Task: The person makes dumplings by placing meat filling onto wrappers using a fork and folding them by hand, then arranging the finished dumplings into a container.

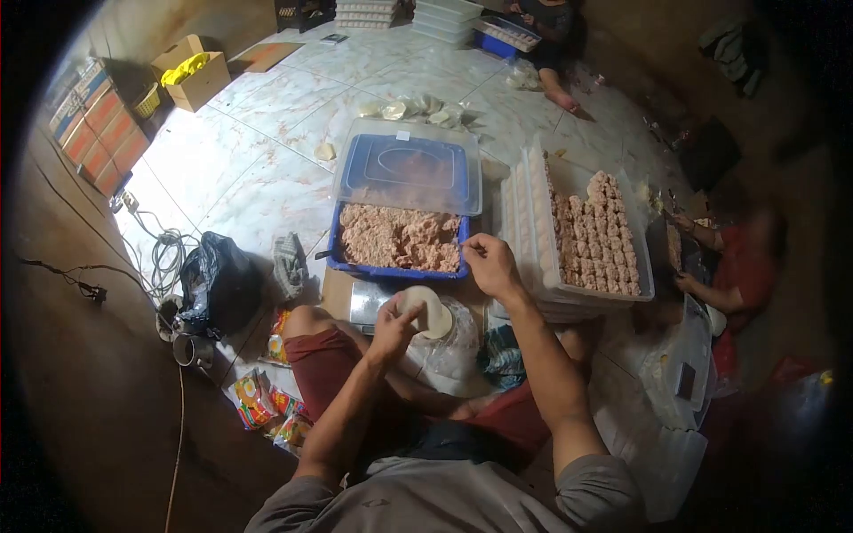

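My left hand is closed on a thin round dough wrapper, held above a stack of pale wrappers on a clear plastic bag. Pinched together, the fingers of my right hand are at the right edge of a blue tub. Whatever they grip is too small or hidden to make out. Pinkish minced filling fills the front of the tub, and a clear lid covers its back part. On my right, a stacked clear tray holds rows of filled dumplings.
A black plastic bag, a metal mug and colourful packets lie on my left. Cables run along the floor. Another person in red sits at the right; a second person is at the back.
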The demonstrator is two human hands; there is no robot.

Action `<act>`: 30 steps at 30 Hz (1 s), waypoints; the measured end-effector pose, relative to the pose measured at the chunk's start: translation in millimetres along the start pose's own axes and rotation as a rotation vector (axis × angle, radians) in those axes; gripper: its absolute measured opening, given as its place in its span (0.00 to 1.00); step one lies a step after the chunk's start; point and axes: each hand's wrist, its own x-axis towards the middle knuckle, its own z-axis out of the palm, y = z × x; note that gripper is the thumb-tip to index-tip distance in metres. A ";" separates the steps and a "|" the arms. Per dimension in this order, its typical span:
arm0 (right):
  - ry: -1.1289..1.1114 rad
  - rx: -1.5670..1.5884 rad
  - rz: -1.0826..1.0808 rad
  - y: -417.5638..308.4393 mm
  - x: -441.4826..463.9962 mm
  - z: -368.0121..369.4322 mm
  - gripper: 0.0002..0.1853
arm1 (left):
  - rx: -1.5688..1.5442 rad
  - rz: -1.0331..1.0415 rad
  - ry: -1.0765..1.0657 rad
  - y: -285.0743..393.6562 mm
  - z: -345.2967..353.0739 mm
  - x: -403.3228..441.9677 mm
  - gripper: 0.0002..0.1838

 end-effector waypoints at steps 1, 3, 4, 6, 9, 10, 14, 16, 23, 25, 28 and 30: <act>-0.055 -0.016 -0.011 -2.9 0.8 -0.6 0.07 | 0.025 0.038 0.031 -3.4 -3.9 3.8 0.19; -0.068 0.023 -0.031 -15.6 -9.1 -3.3 0.07 | -0.192 0.004 0.092 32.8 20.0 -1.4 0.20; -0.079 0.057 -0.041 -23.0 -18.4 -4.4 0.07 | -0.414 -0.040 0.150 47.2 28.6 -2.4 0.21; -0.079 0.079 -0.012 -27.1 -41.6 2.6 0.07 | -0.364 0.004 0.042 41.3 12.5 10.8 0.32; 0.083 -0.170 -0.324 -13.1 -78.0 29.5 0.08 | -0.455 0.059 -0.188 59.8 43.8 2.3 0.45; 0.085 -0.230 -0.309 -8.9 -88.4 35.9 0.08 | -0.446 0.046 -0.191 62.7 53.1 -5.7 0.45; 0.130 -0.118 -0.389 -38.8 -110.7 21.1 0.08 | -0.357 0.105 -0.205 66.6 57.5 -10.4 0.49; -0.041 -0.351 -0.351 -24.5 -122.7 29.5 0.06 | -0.562 -0.010 -0.225 65.8 60.7 -5.9 0.50; -0.137 -0.352 -0.143 -66.3 -145.4 -24.2 0.10 | -0.707 -0.025 0.003 34.9 34.0 0.3 0.47; -0.062 -0.206 -0.165 -47.2 -145.0 -13.5 0.09 | -0.631 -0.074 -0.230 28.3 45.5 -5.5 0.54; -0.206 -0.253 -0.183 -34.2 -150.6 -20.8 0.09 | -0.616 -0.227 -0.132 34.2 57.8 -13.1 0.57; -0.228 -0.263 -0.153 -54.9 -147.1 -43.5 0.08 | -0.634 -0.257 -0.072 35.8 53.1 -12.8 0.57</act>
